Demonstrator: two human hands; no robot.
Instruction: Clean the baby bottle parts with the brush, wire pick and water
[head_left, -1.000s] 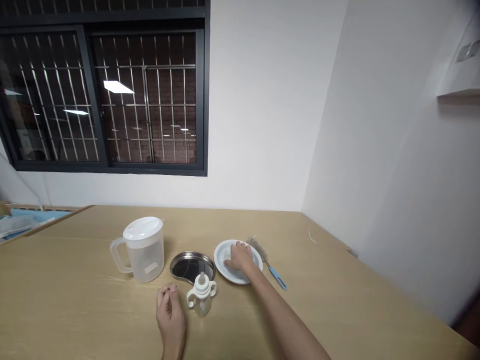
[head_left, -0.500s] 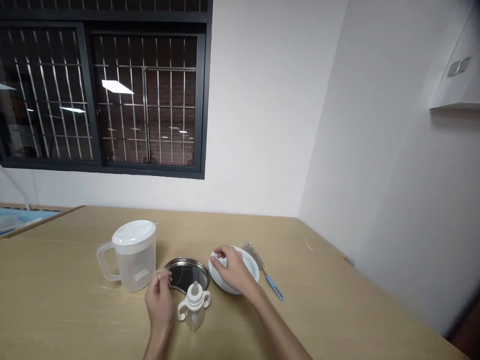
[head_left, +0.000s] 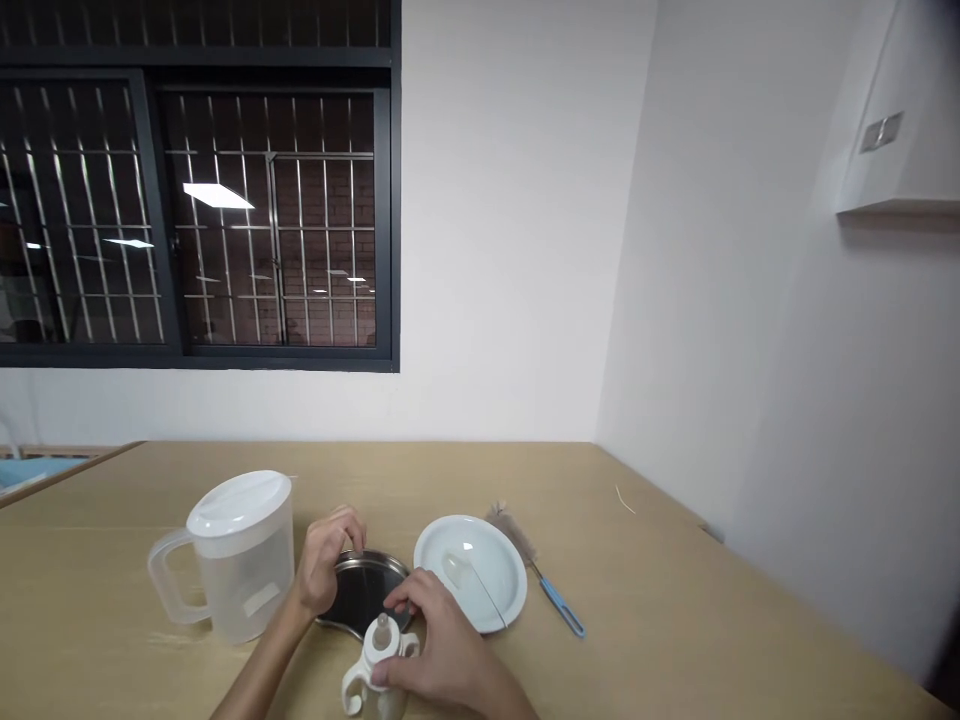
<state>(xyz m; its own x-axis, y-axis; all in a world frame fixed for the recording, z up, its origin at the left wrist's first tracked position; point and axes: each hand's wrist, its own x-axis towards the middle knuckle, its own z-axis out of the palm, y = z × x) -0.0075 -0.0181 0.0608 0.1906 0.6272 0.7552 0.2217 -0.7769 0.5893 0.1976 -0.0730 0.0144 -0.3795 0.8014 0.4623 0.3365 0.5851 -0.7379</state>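
Desk (head_left: 637,620) is supporting a bottle (head_left: 373,652); right hand (head_left: 448,645), grip parted, is risking toppling it by nudging; left hand (head_left: 322,562), grip indeterminate.

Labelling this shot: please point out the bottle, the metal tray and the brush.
Bottle (head_left: 376,650), head view: white collar.
Metal tray (head_left: 361,592), head view: bare dark floor.
Brush (head_left: 556,597), head view: blue handle.

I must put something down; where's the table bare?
Bare table right of the brush, nearer than the thin strand; another patch between plate and back wall. Crowded: jug across to plate, with tray, bottle, left hand and right hand.
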